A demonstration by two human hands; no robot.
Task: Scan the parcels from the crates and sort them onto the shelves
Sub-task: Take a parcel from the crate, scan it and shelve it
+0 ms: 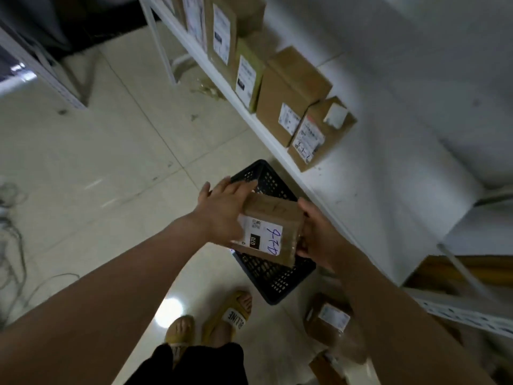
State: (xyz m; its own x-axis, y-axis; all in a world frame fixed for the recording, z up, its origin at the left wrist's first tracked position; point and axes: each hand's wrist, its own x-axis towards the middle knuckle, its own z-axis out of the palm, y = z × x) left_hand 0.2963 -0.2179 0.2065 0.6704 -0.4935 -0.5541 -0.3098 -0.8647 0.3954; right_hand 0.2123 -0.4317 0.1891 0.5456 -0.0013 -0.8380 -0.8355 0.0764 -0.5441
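Fingers (244,187) of left hand (222,209): straight, spread, pressed flat along the parcel's left and far side.

Right hand (319,237): fingers (304,244) curled under the right edge, thumb over the top; grip firm.

Parcel (266,229): brown, held between both hands, label with handwritten code facing up. Its long axis appears to run away from the person, roughly parallel to the shelf front.

Crate (274,279): black, directly beneath the hands on the floor (111,162).

Shelf (347,190): white, just right of the right hand, which is the nearer one. Bare board beside those fingers.

Shelved boxes (291,95): further along, beyond the fingers. Judged: a short rightward carry over the front lip.

Loose parcels (330,320): on the floor, below the right forearm.
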